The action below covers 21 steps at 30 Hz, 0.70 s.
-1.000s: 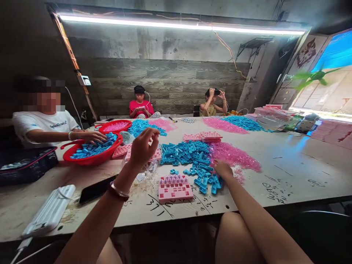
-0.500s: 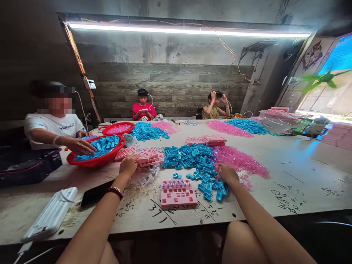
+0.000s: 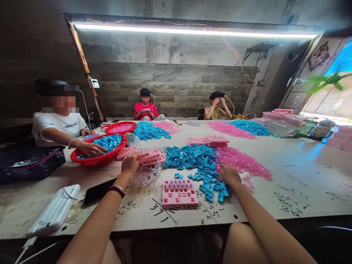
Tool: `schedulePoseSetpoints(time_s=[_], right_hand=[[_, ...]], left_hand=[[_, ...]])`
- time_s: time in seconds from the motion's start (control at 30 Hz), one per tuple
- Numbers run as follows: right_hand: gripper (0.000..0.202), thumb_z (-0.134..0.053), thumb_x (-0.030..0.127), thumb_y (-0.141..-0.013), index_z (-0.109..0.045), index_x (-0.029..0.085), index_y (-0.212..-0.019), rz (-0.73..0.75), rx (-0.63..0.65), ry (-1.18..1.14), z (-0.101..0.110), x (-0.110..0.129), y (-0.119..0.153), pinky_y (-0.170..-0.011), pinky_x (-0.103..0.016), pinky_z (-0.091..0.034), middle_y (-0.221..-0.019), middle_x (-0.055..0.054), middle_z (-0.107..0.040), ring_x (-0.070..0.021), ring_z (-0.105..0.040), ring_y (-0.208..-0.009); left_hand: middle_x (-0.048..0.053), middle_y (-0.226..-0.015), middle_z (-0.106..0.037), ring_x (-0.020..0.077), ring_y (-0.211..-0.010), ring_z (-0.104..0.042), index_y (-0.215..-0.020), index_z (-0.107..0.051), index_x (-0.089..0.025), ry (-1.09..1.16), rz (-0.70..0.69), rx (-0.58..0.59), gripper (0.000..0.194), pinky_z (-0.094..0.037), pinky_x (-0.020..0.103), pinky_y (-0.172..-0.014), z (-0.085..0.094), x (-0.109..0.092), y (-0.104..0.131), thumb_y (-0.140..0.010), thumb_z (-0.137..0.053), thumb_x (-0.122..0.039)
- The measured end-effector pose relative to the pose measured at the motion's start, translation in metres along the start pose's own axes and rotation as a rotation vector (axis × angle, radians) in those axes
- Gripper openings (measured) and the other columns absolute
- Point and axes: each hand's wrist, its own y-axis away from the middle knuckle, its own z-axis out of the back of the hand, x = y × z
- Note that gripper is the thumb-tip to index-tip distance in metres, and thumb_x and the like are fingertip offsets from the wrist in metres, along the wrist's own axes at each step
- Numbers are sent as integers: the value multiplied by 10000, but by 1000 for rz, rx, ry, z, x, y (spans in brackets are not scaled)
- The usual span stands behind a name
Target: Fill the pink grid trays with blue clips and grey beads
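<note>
My left hand [image 3: 129, 164] is closed at the near left edge of a pink tray [image 3: 148, 155] with square holes, one of several that overlap there. My right hand [image 3: 230, 175] rests where the blue plastic pieces [image 3: 189, 156] meet a heap of small clear pink pieces [image 3: 242, 161]. Its fingers are drawn together, and I cannot make out what is in them. Between my arms lies another pink tray [image 3: 180, 195], its back row filled with small clear purple-tinted pieces and its front holes bare.
A black phone [image 3: 99, 191] and a white power strip [image 3: 55, 211] lie left. One co-worker's hand [image 3: 92, 148] reaches into a red basin [image 3: 96, 160] of blue pieces. Two people sit across the table. Stacked pink trays [image 3: 207, 140] stand behind the blue heap.
The view has shifted slightly, moving everything a little to the right. The co-worker's hand at the red basin has moved deeper over the blue pieces. My hands stay in nearly the same places.
</note>
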Motion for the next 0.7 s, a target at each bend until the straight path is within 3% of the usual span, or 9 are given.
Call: schedulePoseSetpoints(time_s=[0.37, 0.7], right_hand=[[424, -386, 169, -818, -523, 183, -1219, 0, 1, 4, -2, -1, -2, -926, -323, -376, -1180, -118, -562, -215, -487, -1136], [422, -372, 170, -819, -526, 177, -1213, 4, -2, -9, -2, -1, 0, -912, -324, -390, -1185, -114, -559, -217, -492, -1130]], left_hand=[[82, -1174, -587, 228, -1057, -547, -1148, -572, -166, 18, 18, -13, 342, -439, 331, -896, -4, 4, -2, -830, -447, -171], [74, -1208, -559, 205, -1129, -496, -1197, -519, -169, 59, 5, 44, 428, -394, 318, -968, -11, 3, -4, -780, -445, -106]])
